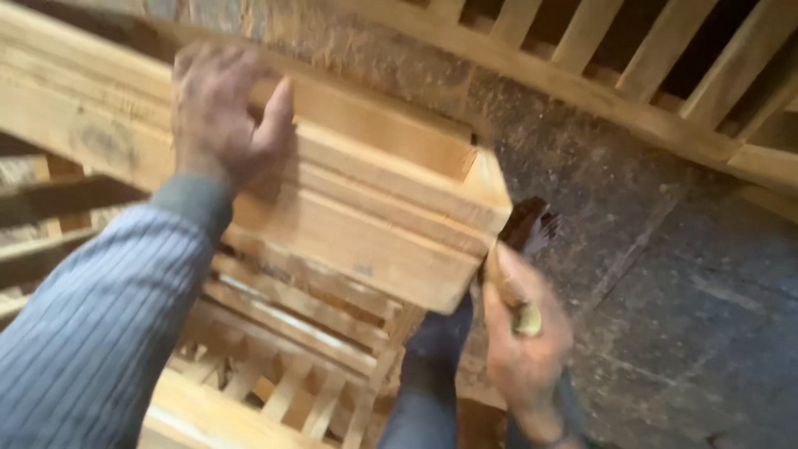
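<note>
The left hand (223, 108) lies spread on top of a wooden frame (366, 216), palm down, fingers draped over the far edge and thumb pressed against the near face, so it bears down on the wood rather than closing around it. The right hand (524, 341) is curled shut around the pale handle of a brush (525, 241), whose dark bristles stick up just beside the frame's squared end; the picture is blurred there, so I cannot tell whether the bristles touch the wood. The frame is built of thick planed boards stacked in steps and sits across the middle of the view, over a slatted wooden piece (283, 374) lower down. It looks stiff and fairly heavy, with hard square corners and a dry, raw surface that should give good grip but may carry splinters; a flat palm on top or fingers hooked over a long edge seems the sound hold, not the end grain. The brush looks light and easy in one fist. Below the hands are trouser legs (432, 374) and a dark stone floor (665, 274), and another slatted frame (632, 75) stands along the top.
</note>
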